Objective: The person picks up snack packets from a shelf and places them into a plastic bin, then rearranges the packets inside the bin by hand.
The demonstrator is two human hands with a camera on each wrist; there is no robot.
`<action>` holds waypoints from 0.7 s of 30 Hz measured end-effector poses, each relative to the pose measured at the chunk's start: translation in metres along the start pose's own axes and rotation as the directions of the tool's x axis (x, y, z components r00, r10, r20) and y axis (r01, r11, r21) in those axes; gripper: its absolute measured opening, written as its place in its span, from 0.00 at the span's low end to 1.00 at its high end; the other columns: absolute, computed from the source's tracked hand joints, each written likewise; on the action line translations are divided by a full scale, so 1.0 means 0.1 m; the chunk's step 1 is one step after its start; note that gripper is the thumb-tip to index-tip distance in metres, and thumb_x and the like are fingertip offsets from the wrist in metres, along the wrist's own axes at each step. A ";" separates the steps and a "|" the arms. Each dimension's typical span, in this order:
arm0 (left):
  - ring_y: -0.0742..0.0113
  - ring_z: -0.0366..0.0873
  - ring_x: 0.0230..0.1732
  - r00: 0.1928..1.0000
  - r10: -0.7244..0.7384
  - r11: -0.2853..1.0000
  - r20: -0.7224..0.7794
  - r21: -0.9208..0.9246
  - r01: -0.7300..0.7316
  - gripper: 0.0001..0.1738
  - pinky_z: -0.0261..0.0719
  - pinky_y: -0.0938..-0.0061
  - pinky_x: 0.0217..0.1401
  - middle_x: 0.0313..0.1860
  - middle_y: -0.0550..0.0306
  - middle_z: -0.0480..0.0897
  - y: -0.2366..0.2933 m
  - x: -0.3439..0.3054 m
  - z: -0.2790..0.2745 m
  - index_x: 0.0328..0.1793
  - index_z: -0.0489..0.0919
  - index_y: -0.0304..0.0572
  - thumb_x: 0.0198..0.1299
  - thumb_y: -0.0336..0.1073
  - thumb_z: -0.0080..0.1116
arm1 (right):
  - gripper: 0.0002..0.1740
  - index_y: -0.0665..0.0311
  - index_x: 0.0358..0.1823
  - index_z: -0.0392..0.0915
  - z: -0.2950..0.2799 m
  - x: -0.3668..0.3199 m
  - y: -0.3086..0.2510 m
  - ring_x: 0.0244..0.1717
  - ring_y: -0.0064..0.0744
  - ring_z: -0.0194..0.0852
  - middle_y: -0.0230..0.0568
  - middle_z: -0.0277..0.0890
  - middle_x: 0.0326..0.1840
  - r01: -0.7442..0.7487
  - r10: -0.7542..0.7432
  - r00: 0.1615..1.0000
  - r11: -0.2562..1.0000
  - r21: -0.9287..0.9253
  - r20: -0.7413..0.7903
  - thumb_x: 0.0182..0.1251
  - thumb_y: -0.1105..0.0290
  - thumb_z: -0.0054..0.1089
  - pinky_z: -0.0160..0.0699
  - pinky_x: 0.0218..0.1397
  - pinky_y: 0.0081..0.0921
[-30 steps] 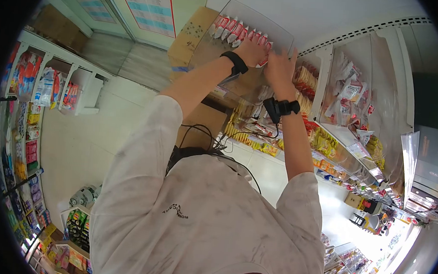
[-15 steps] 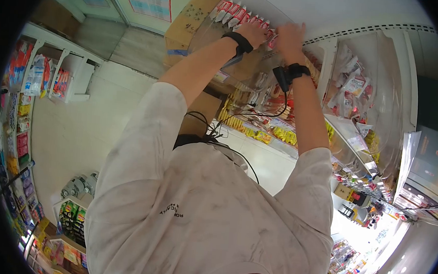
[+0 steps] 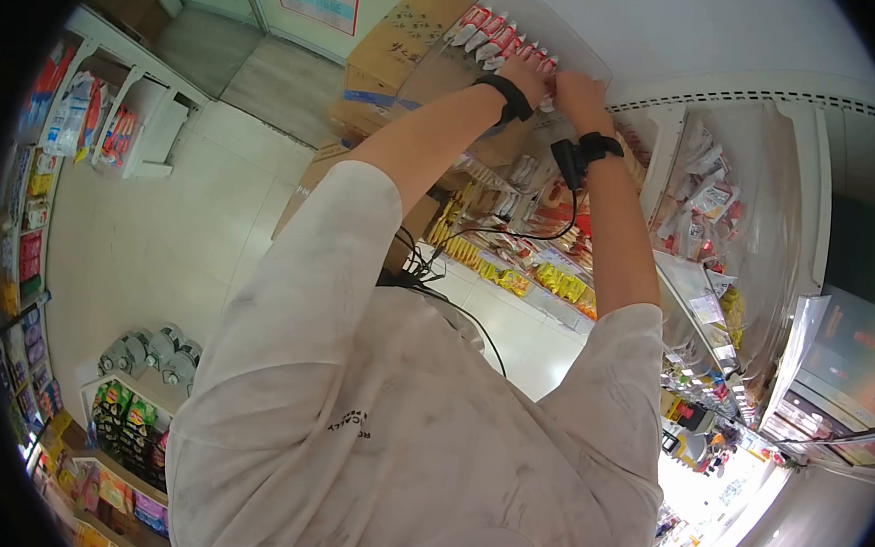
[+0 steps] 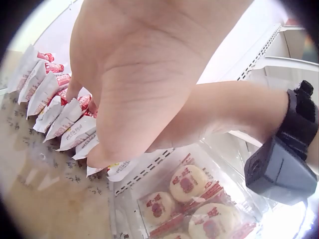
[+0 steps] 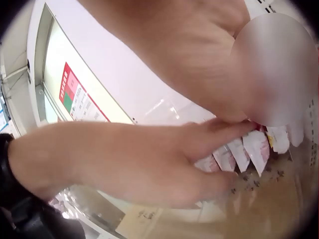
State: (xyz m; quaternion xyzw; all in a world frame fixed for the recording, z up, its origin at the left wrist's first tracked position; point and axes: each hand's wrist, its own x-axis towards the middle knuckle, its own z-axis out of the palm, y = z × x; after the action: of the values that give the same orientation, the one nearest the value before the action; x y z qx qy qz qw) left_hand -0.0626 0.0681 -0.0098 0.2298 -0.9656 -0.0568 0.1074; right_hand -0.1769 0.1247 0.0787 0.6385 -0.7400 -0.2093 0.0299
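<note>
White-and-red packets (image 3: 494,38) (image 4: 44,94) stand in a row inside a clear bin (image 3: 432,73). My left hand (image 3: 525,80) (image 4: 134,74) (image 5: 174,164) reaches over the row from the left; in the right wrist view its thumb and a finger grip several packets (image 5: 255,149) from both sides. Close beside it, at the row's right end, is my right hand (image 3: 580,97) (image 5: 199,59). Its fingertips are covered by a blurred patch in the right wrist view and hidden behind the left hand in the left wrist view, so its grasp cannot be made out.
A cardboard box (image 3: 402,36) stands left of the bin. Round packaged cakes (image 4: 189,183) lie below the hands. Clear bins of wrapped snacks (image 3: 708,195) line the shelf at right. A black cable (image 3: 520,234) hangs from the right wrist.
The right hand has moved up and in against the left hand, its previously raised fingers now lowered. My left hand stays at the packets while the head view has shifted.
</note>
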 end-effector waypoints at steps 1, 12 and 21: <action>0.49 0.70 0.71 1.000 0.000 1.000 0.009 -0.011 0.000 0.26 0.78 0.44 0.63 0.69 0.70 0.77 0.00 -0.02 -0.03 0.67 0.81 0.62 0.61 0.39 0.60 | 0.12 0.60 0.46 0.87 0.02 0.01 0.03 0.54 0.49 0.85 0.46 0.88 0.47 0.021 -0.022 1.000 0.998 0.051 0.018 0.62 0.68 0.64 0.73 0.60 0.50; 0.43 0.60 0.80 0.976 0.007 0.999 0.220 -0.032 0.000 0.33 0.65 0.30 0.72 0.79 0.54 0.69 0.02 0.01 -0.24 0.74 0.77 0.55 0.58 0.42 0.63 | 0.43 0.71 0.71 0.71 0.52 0.18 0.23 0.72 0.54 0.72 0.63 0.73 0.69 -0.403 -0.022 0.904 0.292 0.867 0.428 0.69 0.39 0.54 0.75 0.69 0.46; 0.38 0.61 0.80 0.986 0.168 0.976 -0.001 0.139 -0.166 0.47 0.61 0.41 0.77 0.79 0.51 0.69 -0.11 -0.19 -0.24 0.77 0.71 0.41 0.47 0.44 0.67 | 0.49 0.70 0.74 0.67 0.41 0.10 -0.10 0.79 0.51 0.61 0.61 0.64 0.78 -0.465 0.123 0.885 0.166 0.870 0.449 0.77 0.30 0.30 0.59 0.78 0.50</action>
State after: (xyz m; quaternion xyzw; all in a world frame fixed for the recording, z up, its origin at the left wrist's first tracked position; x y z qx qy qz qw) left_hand -0.0354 0.0662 0.0087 0.1550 -0.9824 0.0211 0.1016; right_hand -0.1826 0.1252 0.0358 0.3241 -0.8135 0.2152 -0.4323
